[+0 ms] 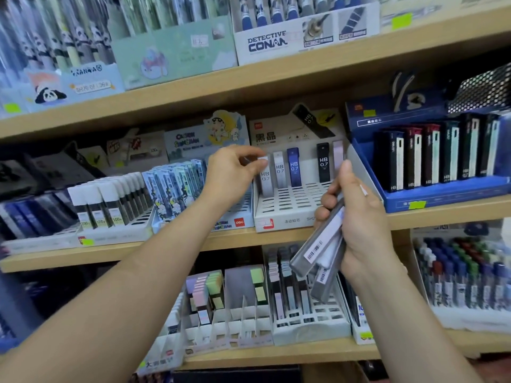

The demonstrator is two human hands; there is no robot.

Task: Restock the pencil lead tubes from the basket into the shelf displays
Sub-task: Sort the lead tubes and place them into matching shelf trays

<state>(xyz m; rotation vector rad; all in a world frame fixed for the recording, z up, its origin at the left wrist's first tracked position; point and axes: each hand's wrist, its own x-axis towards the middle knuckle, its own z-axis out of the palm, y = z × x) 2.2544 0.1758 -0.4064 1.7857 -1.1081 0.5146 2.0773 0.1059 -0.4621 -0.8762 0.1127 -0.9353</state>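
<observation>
my left hand [235,175], fingers pinching a white tube [265,180] in the white tray [287,221], my right hand [359,217], fingers wrapped round grey tubes [318,244]

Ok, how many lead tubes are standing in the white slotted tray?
5, left to right: white tube pinched by the left hand, second white tube, blue tube, black tube, pale tube. The right hand, holding spare tubes, may hide more.

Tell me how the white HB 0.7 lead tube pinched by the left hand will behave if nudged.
Probably stiff: the white HB 0.7 tube shows straight edges under the left hand. Likely light, being slim and pinched by fingertips. Standing tall in the white slotted tray, it may lean but hardly topple.
</observation>
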